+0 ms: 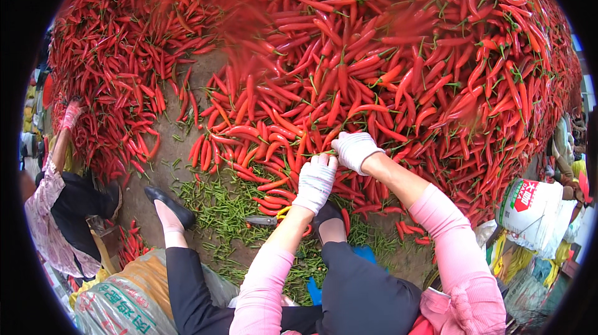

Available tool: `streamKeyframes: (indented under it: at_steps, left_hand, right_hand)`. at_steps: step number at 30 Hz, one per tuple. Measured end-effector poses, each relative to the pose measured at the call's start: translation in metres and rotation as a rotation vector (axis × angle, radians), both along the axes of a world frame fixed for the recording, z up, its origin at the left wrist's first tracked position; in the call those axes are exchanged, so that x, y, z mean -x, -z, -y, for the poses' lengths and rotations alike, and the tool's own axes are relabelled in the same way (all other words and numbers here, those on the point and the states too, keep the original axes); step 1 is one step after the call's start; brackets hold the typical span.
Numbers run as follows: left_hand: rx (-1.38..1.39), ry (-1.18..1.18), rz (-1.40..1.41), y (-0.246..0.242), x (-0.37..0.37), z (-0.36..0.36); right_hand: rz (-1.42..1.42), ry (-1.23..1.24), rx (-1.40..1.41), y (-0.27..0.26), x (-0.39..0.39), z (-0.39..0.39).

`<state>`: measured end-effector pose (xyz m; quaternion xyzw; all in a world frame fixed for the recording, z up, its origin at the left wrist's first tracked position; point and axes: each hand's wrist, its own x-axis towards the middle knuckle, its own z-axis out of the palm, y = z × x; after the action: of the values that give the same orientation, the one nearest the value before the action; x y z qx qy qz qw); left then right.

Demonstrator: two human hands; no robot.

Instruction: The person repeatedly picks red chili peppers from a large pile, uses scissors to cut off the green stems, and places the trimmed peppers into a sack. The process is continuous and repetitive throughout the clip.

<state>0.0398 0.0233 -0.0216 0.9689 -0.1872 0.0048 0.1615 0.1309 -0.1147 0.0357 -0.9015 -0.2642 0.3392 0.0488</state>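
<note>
My left hand (317,182), in a white striped knit glove, has its fingers curled at the near edge of a heap of red chili peppers (341,76). Just up and to the right, my right hand (357,150) wears a matching glove, its fingertips meeting those of the left. A thin green chili stem (327,152) shows where the fingers come together; the pepper's body is mostly hidden by the gloves. Below the left wrist lie scissors (262,219) with yellow handles, partly covered by my forearm. Many cut green stems (219,213) are scattered on the floor around my feet.
On the left another person's gloved hand (71,114) touches the heap. A white plastic bucket (532,213) stands at right. A stuffed woven sack (126,297) lies at lower left. Blue scraps (315,290) rest among the stems. Chilies rise high toward the back.
</note>
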Motion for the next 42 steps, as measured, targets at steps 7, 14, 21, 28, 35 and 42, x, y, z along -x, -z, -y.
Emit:
streamKeyframes:
  at_steps: [7, 14, 21, 28, 35, 42]
  left_hand:
    - [0.094, -0.038, -0.129, -0.004, 0.001, 0.001]
    - [0.647, -0.66, -0.601, -0.028, 0.01, -0.034]
    - [0.056, -0.266, -0.536, -0.021, -0.014, 0.028]
    - [0.415, -0.391, -0.475, -0.017, -0.006, -0.009]
    - [0.225, -0.323, -0.496, -0.01, 0.04, 0.003]
    - [0.574, -0.454, -0.58, -0.015, 0.049, -0.02]
  right_hand:
    - [0.145, 0.21, -0.123, -0.025, -0.014, 0.018]
    - [-0.532, 1.282, -1.112, -0.053, 0.05, 0.088]
    - [-0.686, 1.588, -1.416, -0.014, 0.125, 0.076]
    - [-0.734, 1.806, -1.166, 0.0, 0.151, 0.067]
    - [-0.71, 1.785, -1.135, 0.002, 0.159, 0.047]
    - [-0.472, 1.442, -0.856, -0.019, 0.125, 0.061]
